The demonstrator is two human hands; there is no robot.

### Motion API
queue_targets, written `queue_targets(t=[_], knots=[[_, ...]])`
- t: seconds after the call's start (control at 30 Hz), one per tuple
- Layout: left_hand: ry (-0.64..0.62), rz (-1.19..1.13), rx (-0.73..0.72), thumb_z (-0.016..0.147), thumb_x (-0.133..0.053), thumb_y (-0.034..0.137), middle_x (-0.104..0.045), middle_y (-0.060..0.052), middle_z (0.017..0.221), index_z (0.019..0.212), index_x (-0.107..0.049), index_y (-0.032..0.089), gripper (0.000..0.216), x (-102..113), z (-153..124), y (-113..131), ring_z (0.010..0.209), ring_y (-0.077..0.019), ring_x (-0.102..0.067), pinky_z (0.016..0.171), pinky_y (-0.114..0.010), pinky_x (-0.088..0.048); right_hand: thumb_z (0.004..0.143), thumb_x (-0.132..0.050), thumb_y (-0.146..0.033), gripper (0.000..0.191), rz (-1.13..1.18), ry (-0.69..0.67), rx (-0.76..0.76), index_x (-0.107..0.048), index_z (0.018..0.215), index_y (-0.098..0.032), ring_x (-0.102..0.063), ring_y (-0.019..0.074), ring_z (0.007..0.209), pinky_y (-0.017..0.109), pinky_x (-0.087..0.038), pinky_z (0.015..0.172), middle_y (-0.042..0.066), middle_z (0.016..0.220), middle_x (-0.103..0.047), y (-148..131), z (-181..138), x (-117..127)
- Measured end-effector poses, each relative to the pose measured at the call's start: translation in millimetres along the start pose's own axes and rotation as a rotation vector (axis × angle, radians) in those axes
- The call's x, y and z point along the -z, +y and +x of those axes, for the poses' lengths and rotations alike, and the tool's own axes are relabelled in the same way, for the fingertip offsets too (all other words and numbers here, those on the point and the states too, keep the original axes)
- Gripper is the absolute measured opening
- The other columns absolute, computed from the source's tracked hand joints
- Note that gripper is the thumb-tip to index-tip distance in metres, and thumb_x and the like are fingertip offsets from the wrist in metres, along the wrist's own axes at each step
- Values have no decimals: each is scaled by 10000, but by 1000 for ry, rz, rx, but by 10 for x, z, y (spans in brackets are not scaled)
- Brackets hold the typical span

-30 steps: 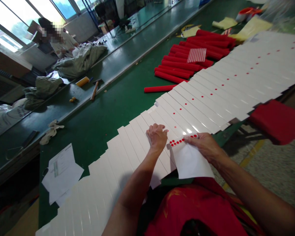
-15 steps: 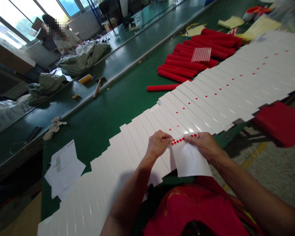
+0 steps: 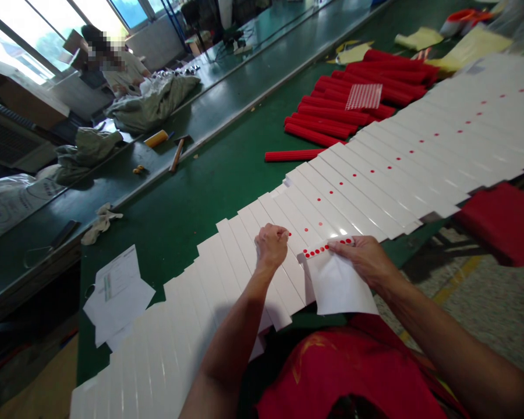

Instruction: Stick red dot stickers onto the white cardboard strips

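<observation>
My left hand is closed in a pinch, low over the overlapping white boards. A red dot sticker shows at its fingertips; whether it touches the board I cannot tell. My right hand grips the top edge of a sticker sheet between thumb and fingers. Red dots run along that edge, and the white part hangs down toward my body. Boards to the right each carry a single red dot, while those to the left show plain white.
Behind the boards lies a pile of red ribbed tubes with a dotted sheet on top. White papers lie at the left of the green table. A hammer rests farther back. Another person sits across the room.
My left hand has moved left, away from the sticker sheet, with a red dot at its fingertips. The right hand keeps the sheet in nearly the same place.
</observation>
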State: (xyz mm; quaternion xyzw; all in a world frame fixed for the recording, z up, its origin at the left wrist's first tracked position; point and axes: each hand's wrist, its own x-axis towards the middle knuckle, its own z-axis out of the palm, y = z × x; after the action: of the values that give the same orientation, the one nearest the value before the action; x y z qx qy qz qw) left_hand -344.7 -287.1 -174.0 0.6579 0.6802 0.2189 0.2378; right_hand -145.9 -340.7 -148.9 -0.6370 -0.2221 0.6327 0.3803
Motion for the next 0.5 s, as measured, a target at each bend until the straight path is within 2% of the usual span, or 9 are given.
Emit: queue_targets(t=[0.17,0.33,0.43,0.5], knots=[[52,111,46,848,-574,242,-656,-20,923,761,-687,232,143,-94,103,-27,939,-202,-553,838,-376,-359,627,-764,-307,200,-5,-8,-11,-645,625,-146,-569,149,419,239,-444,404,33,520,-649,-9,-16,-4],[108,273,25,877,-548,264,-652,-43,954,823,-687,228,154,-186,88,28,977,-225,-529,829,-389,-337,620,-766,-311,213,-4,-6,-7,-627,613,-151,-554,141,400,234,-432,391,27,505,-640,-15,-24,2],[173,342,8,852,-590,276,-642,-58,1019,943,-681,218,141,-147,45,80,1024,-241,-512,846,-395,-336,621,-765,-313,215,5,-7,-10,-624,619,-151,-555,143,401,236,-435,391,28,505,-641,-19,-31,8],[159,326,14,858,-578,281,-646,-52,1001,907,-694,222,140,-80,4,105,1010,-238,-521,844,-391,-346,633,-755,-312,205,11,-8,-15,-628,624,-151,-560,146,407,241,-447,401,31,511,-645,-26,-39,6]])
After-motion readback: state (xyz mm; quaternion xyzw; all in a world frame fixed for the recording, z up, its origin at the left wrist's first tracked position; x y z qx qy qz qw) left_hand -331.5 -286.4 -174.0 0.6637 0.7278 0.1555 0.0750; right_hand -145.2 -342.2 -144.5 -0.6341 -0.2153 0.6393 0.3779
